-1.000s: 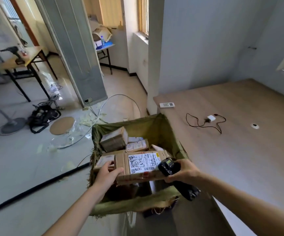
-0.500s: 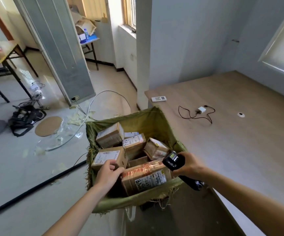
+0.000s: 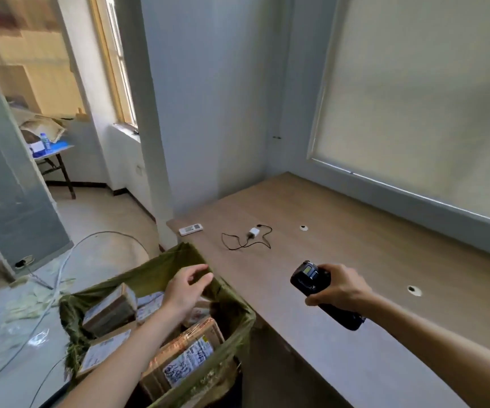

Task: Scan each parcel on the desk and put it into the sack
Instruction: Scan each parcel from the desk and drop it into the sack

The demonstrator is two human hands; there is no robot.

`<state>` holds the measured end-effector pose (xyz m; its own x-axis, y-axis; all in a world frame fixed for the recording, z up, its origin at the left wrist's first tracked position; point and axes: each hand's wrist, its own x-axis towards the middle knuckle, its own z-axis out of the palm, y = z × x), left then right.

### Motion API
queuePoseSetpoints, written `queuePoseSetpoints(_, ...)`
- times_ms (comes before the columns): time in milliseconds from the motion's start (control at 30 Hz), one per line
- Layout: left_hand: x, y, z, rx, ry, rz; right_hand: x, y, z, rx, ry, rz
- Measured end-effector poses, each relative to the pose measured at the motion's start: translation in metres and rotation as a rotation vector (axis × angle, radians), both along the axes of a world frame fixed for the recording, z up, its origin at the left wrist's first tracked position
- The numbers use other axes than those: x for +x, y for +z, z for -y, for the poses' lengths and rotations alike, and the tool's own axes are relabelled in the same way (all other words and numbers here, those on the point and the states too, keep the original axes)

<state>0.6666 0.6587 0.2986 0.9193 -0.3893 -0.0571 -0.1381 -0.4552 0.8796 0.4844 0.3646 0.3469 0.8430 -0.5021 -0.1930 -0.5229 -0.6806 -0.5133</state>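
The sack (image 3: 161, 272) is seen standing open at the near left end of the bench (image 3: 341, 260), its olive-green woven cloth slack and frayed along the rim. Inside it, brown cardboard parcels are packed close together. The nearest parcel (image 3: 185, 354) is tilted against the sack's right wall, wrapped in brown tape, with a white label covered in dark handwriting turned upward. A second taped parcel (image 3: 108, 310) is propped on edge toward the back left, and a flatter one with a white label (image 3: 102, 353) is lodged below it at the left rim. More labelled parcels are glimpsed behind the left forearm, though their edges are hidden.

The left hand (image 3: 185, 290) is held above the sack's mouth, palm down, its fingers (image 3: 201, 279) spread loose and released, nothing gripped; whether the sack's back edge is brushed cannot be told. The right hand (image 3: 341, 287) is raised over the bench, well apart from the sack, and its fingers are clenched around the black handheld scanner (image 3: 317, 287), whose small lit screen is turned toward the camera and whose handle is seen jutting out below the wrist.

On the light wood bench top, no parcel is visible. A white remote (image 3: 191, 229) is laid near the far left corner, and a white charger (image 3: 254, 232) with a looping black cable is set just beside it to the right.
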Motion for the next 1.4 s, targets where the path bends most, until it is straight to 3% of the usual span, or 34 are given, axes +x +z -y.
queuePoseSetpoints(300,-0.123,0.085,0.236,-0.076,-0.351,0.067,-0.228,0.072,0.140,-0.088,-0.411,0.030)
queuePoseSetpoints(567,-0.346,0.098,0.434,-0.108,-0.693,0.006,-0.492,0.083,0.240,-0.101,-0.764,-0.040)
queuePoseSetpoints(833,-0.565,0.078,0.569,-0.043,-1.053,-0.055,-0.716,0.065,0.279,-0.056,-1.097,-0.091)
queuePoseSetpoints(1100,-0.703,0.038,0.684,0.051,-1.258,-0.102,-0.837,0.016,0.327,0.038,-1.346,-0.113)
queuePoseSetpoints(1400,-0.791,-0.044,0.831,0.160,-1.386,-0.096,-0.896,-0.064,0.447,0.196,-1.454,-0.114)
